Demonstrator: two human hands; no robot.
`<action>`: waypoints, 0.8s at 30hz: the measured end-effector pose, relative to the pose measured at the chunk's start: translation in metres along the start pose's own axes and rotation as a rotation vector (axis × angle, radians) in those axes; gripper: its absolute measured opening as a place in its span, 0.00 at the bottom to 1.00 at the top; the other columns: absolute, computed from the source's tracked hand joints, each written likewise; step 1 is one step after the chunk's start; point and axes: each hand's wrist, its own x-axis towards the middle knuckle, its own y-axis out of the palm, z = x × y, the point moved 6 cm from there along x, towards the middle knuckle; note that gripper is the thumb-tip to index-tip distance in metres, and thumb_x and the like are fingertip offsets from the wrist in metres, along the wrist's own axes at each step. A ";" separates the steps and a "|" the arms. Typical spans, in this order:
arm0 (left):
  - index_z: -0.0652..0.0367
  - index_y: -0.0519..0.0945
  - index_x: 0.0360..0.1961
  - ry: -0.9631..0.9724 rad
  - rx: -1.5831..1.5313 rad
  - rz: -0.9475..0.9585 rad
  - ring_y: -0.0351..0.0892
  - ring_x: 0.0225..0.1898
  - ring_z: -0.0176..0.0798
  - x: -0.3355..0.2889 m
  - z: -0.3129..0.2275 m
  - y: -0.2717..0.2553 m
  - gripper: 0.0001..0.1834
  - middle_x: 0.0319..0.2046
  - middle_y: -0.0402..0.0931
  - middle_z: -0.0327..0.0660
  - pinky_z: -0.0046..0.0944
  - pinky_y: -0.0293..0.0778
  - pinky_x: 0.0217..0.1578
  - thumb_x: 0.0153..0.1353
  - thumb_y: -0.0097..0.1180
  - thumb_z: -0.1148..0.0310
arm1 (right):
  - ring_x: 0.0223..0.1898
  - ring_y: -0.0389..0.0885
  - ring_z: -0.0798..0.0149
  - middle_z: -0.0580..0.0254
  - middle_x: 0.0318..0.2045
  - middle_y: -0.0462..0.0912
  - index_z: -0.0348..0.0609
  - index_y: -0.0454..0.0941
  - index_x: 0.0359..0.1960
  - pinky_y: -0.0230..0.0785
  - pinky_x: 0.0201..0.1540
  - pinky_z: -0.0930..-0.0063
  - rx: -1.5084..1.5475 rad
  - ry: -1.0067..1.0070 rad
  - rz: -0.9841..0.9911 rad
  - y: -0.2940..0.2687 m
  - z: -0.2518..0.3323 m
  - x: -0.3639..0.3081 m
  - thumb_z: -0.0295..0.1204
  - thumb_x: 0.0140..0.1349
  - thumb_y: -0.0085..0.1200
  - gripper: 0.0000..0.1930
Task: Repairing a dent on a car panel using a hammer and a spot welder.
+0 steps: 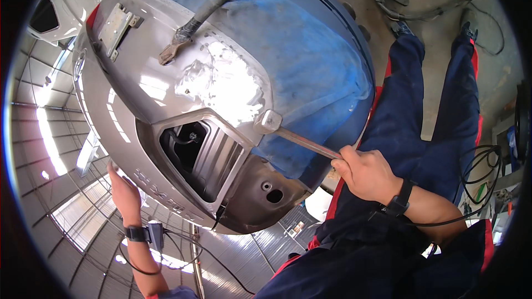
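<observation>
My right hand (368, 173) is wrapped round the handle of a hammer (302, 143). The hammer's blocky pale head (268, 122) is at the edge of the bare-metal patch, beside a cut-out; whether it touches the panel I cannot tell. The silver-grey car tailgate (158, 72) has shiny sanded metal (221, 80) in its middle. At its outer edge, near the raised lettering, my left hand (125, 191) has its fingers stretched out and holds nothing. It is close against the panel's outer side; contact is not clear.
A dark bar with a flat metal end (177, 47) reaches over the panel. Dusty blue sheeting (299, 50) covers the area beside it. Cables (194, 243) trail from both wrists. A welding-type hose (432, 11) lies on the floor near my feet. Another car (61, 0) stands far left.
</observation>
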 end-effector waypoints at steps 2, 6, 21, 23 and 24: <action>0.58 0.54 0.67 -0.050 -0.103 0.010 0.80 0.37 0.58 0.016 -0.028 -0.011 0.30 0.39 0.79 0.57 0.50 0.73 0.35 0.62 0.41 0.79 | 0.18 0.78 0.50 0.55 0.17 0.77 0.41 0.66 0.29 0.68 0.19 0.61 -0.047 -0.012 0.011 0.008 -0.001 0.002 0.37 0.66 0.51 0.14; 0.58 0.42 0.71 0.138 -0.145 0.103 0.79 0.43 0.61 0.026 -0.038 -0.028 0.42 0.49 0.74 0.62 0.49 0.74 0.42 0.57 0.45 0.83 | 0.19 0.78 0.51 0.55 0.17 0.77 0.42 0.66 0.29 0.68 0.19 0.61 0.037 -0.018 -0.004 0.013 0.001 0.005 0.37 0.65 0.53 0.14; 0.57 0.55 0.70 -0.223 -1.220 -0.054 0.73 0.53 0.38 0.005 -0.021 0.006 0.32 0.61 0.66 0.48 0.34 0.70 0.51 0.62 0.33 0.82 | 0.17 0.76 0.48 0.53 0.14 0.74 0.41 0.68 0.32 0.68 0.21 0.58 0.050 -0.003 -0.077 0.014 0.002 0.012 0.33 0.65 0.51 0.09; 0.59 0.57 0.69 -0.309 -1.314 -0.114 0.68 0.58 0.38 0.002 -0.030 0.002 0.26 0.64 0.62 0.46 0.34 0.64 0.56 0.70 0.36 0.69 | 0.17 0.76 0.48 0.53 0.14 0.74 0.41 0.68 0.32 0.67 0.20 0.58 0.032 -0.012 -0.060 0.018 0.005 0.014 0.34 0.65 0.51 0.10; 0.59 0.57 0.69 -0.355 -1.307 -0.183 0.66 0.61 0.39 0.004 -0.042 -0.003 0.27 0.65 0.61 0.46 0.36 0.61 0.59 0.71 0.38 0.64 | 0.17 0.76 0.48 0.53 0.14 0.74 0.41 0.68 0.32 0.67 0.20 0.59 0.024 -0.030 -0.053 0.019 0.007 0.017 0.34 0.65 0.52 0.10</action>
